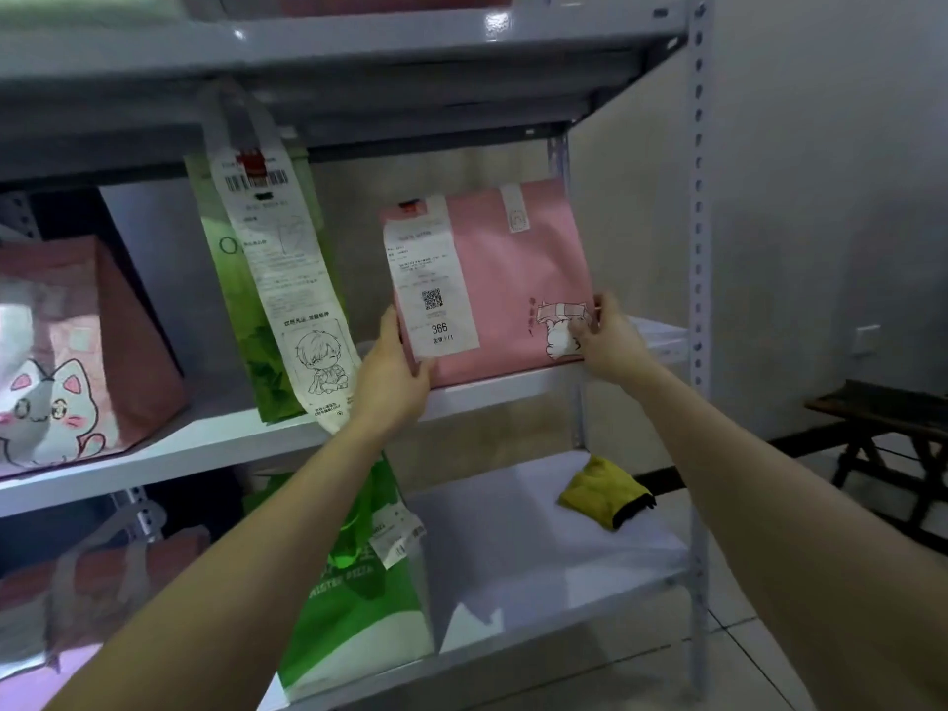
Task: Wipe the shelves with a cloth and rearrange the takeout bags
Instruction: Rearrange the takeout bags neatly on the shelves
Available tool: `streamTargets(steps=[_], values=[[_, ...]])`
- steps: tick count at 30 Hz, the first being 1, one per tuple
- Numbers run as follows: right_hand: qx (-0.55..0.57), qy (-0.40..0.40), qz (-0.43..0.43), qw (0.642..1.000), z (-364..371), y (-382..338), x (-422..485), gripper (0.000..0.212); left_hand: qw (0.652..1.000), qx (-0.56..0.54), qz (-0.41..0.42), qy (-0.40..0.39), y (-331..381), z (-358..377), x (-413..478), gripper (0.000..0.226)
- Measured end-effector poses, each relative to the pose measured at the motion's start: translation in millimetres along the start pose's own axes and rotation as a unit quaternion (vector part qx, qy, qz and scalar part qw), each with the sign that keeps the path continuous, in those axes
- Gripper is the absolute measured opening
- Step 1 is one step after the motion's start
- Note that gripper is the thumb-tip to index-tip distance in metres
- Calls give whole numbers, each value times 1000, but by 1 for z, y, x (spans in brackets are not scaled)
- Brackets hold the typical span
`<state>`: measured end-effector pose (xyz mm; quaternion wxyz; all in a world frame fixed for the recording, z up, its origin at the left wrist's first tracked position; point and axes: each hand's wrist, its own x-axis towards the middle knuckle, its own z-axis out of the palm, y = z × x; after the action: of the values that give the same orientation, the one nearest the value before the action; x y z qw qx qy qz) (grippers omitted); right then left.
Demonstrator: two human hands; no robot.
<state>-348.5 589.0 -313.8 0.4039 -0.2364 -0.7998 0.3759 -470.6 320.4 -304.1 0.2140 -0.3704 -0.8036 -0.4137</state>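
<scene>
A person holds a flat pink takeout bag (513,269) upright at the right end of the middle shelf (502,390); its base seems to rest on the front edge. The left hand (392,377) grips its lower left corner and the right hand (610,343) its lower right corner. The fingers (582,328) pinch the bag, thumbs in front, the rest hidden behind. A yellow cloth (603,497) lies crumpled near the lower shelf's (513,546) right back corner. A green bag (256,361) and a cat-print bag (77,372) stand further left on the middle shelf.
</scene>
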Motion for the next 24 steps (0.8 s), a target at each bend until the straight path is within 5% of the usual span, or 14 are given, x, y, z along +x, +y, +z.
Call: streamTargets(steps=[6,10,12,14,16,19,24], values=[[-20,10,14,1000,-8,-12,-9,41,999,-43,6,7,-6,2,-6,83],[50,267,-106,956,0,-50,-45,33,991,-65,36,107,-14,-17,-29,60],[82,302,-190,931,17,-84,-67,20,972,-67,99,202,-24,-36,-41,38],[99,217,-271,933,47,-118,-86,10,953,-44,115,277,-40,-57,-46,29],[89,74,-293,949,85,-149,-102,19,951,-43,46,302,-60,-76,-43,35],[16,-96,-224,970,144,-174,-116,72,969,-69,-60,231,-80,-95,-36,59],[66,-156,-44,985,180,-185,-94,122,976,-26,-117,184,-104,-118,-28,85]])
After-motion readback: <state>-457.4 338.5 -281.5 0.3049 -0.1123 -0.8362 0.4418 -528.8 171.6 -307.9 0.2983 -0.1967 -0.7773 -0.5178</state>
